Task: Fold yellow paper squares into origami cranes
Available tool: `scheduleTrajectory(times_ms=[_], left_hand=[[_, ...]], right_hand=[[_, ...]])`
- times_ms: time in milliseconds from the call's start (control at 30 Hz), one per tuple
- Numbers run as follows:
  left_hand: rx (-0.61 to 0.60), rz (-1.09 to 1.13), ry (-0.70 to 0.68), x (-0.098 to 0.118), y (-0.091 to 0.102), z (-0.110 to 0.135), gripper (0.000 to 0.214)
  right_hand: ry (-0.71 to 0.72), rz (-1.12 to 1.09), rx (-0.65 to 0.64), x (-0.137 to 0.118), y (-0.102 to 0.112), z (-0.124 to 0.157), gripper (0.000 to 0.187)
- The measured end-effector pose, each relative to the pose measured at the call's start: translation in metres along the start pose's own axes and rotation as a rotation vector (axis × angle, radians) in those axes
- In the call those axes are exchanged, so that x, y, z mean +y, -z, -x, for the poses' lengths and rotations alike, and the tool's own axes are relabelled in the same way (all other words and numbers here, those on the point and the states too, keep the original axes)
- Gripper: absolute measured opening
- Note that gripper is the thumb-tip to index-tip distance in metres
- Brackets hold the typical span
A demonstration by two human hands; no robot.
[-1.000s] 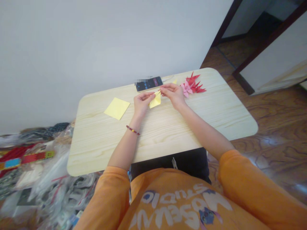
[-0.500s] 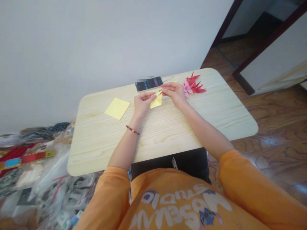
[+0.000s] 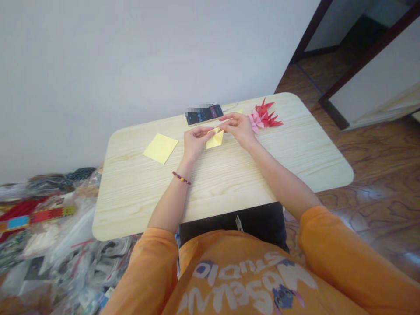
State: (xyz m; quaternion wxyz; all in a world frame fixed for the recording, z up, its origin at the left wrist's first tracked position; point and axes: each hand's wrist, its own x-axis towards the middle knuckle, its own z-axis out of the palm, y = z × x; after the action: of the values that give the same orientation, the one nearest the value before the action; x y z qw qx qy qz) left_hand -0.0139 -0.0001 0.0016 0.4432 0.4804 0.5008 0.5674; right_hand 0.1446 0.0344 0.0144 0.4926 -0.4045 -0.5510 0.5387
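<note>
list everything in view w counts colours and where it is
folded paper: 1, yellow, pinched between both hands above the table
paper square: 1, yellow, flat on the table left of the hands
smartphone: 1, black, on the table's far side
origami cranes: several, red, heaped at far right of the hands
pink origami: at least 1, against the red ones
table: 1, pale wood, rounded corners
plastic bags: many, clear, on the floor at left
floor: 1, brown wood
wall: 1, white, behind the table
left hand: 1, holding the paper
right hand: 1, holding the paper
bracelet: 1, red and dark beads, left wrist
sleeves: 2, orange
</note>
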Motion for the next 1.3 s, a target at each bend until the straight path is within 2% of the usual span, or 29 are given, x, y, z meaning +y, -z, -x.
scheduleTrajectory(times_ms=[200, 433, 733, 1067, 1300], left_hand=[[0.010, -0.015, 0.019, -0.0021, 0.0032, -0.0013, 0.030], [-0.019, -0.047, -0.032, 0.0024, 0.0006, 0.0021, 0.029], [-0.070, -0.108, 0.019, 0.0004, 0.0029, 0.0001, 0.025], [-0.073, -0.078, 0.112, -0.0041, 0.0079, -0.0060, 0.015], [-0.140, -0.099, 0.074, -0.0024, 0.0098, -0.0043, 0.016]], right_hand=[[-0.007, -0.027, -0.089, -0.0059, 0.0037, 0.0007, 0.024], [0.038, 0.066, -0.052, -0.0056, -0.0009, 0.0036, 0.026], [0.118, 0.152, -0.065, 0.0005, -0.0017, 0.0044, 0.029], [0.022, 0.036, -0.026, -0.0063, 0.0028, 0.0024, 0.035], [0.023, 0.041, -0.035, -0.0028, 0.0048, 0.0010, 0.032]])
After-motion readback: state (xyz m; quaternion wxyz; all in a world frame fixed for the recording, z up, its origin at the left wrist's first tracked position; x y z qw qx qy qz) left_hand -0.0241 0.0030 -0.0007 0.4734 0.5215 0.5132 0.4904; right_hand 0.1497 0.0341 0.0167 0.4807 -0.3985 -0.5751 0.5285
